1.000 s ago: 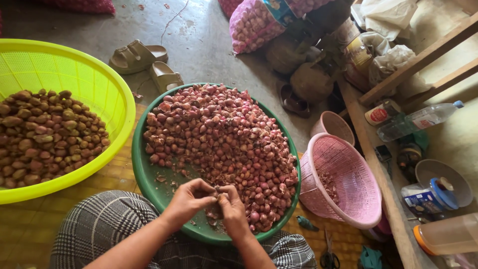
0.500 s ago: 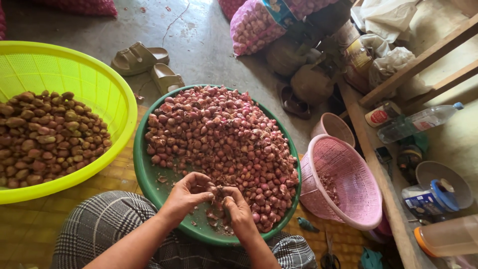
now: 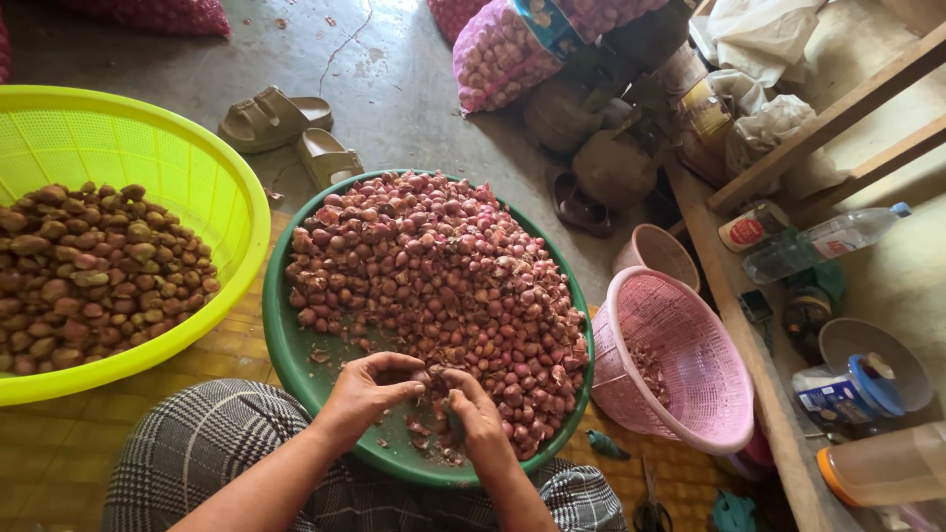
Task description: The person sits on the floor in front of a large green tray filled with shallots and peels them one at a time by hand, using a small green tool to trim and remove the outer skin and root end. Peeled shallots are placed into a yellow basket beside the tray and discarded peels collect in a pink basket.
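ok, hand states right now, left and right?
Left hand: fingers curled, pinching a small red shallot over the round green plastic basin.
Right hand: closed on the same shallot; whether it also holds a tool cannot be told.

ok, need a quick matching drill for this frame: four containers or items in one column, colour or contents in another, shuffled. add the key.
Column 1
1. big basket on the left
2. round tray in the middle
3. tipped basket on the right
4. sandals on the floor

Column 2
A. green, heaped with reddish shallots
B. tan, lying beyond the tray
C. yellow-green, holds brownish bulbs
D. pink, nearly empty

Pairs: 1-C, 2-A, 3-D, 4-B
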